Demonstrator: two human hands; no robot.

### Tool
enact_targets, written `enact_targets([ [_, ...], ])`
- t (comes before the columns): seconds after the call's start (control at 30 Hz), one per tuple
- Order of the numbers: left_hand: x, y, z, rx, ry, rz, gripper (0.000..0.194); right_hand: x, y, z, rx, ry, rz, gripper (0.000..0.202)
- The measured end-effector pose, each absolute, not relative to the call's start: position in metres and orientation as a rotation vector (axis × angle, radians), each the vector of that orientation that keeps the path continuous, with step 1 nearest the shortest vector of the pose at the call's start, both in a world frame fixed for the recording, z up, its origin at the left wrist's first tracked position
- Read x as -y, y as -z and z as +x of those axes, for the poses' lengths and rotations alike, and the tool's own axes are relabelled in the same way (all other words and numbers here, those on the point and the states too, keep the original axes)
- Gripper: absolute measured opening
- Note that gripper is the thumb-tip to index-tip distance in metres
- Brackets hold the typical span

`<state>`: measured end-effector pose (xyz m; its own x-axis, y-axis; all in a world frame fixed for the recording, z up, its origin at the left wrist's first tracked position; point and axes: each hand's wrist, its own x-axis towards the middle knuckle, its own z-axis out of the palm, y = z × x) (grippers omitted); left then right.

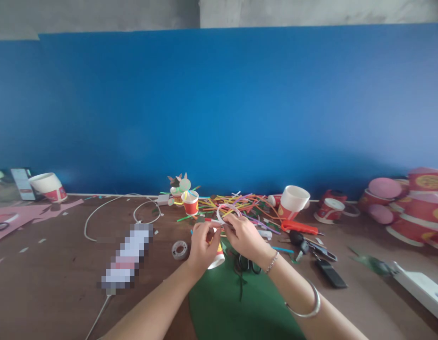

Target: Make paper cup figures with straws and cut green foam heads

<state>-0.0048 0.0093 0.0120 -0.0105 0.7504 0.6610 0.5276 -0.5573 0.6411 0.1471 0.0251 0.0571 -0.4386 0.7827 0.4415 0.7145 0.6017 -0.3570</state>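
A red, yellow and white paper cup [216,260] is tilted on its side at my left hand [202,245], whose fingers are bent around it. A white looped strip [222,209] rises from the fingertips of my right hand [244,235], which pinches it just above and to the right of the cup. The two hands are close together over the far edge of a green sheet [236,307]. Black scissors [253,266] lie on the sheet below my right hand, partly covered by it.
A tape roll [180,250] lies left of the hands. Colored strips [240,203] and a decorated cup [191,204] are behind them. To the right are an orange cutter [300,227], keys [302,245], a white cup [293,200] and stacked red cups [422,208]. A phone [127,257] lies left.
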Motion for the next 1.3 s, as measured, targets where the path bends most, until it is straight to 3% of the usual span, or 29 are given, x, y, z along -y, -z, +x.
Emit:
enact_targets([
  [0.2,-0.013,-0.011,-0.006,-1.413,-1.589,2.037,0.028,-0.022,-0.059,0.146,2.286,-0.160,-1.180,0.012],
  [0.5,-0.015,-0.006,-0.007,-1.412,-1.662,2.123,0.014,-0.022,-0.058,0.144,2.297,-0.136,-1.144,0.014],
  [0.93,-0.013,-0.012,-0.008,-1.430,-1.715,2.053,0.016,-0.020,-0.055,0.137,2.150,-0.200,-1.061,0.016],
  [1.07,-0.012,-0.013,-0.008,-1.413,-1.745,2.072,0.016,-0.016,-0.056,0.133,2.006,-0.377,-1.095,0.017],
  [1.3,-0.005,-0.018,-0.009,-1.349,-1.765,2.032,0.017,-0.014,-0.059,0.124,1.655,-1.109,-0.968,0.021],
])
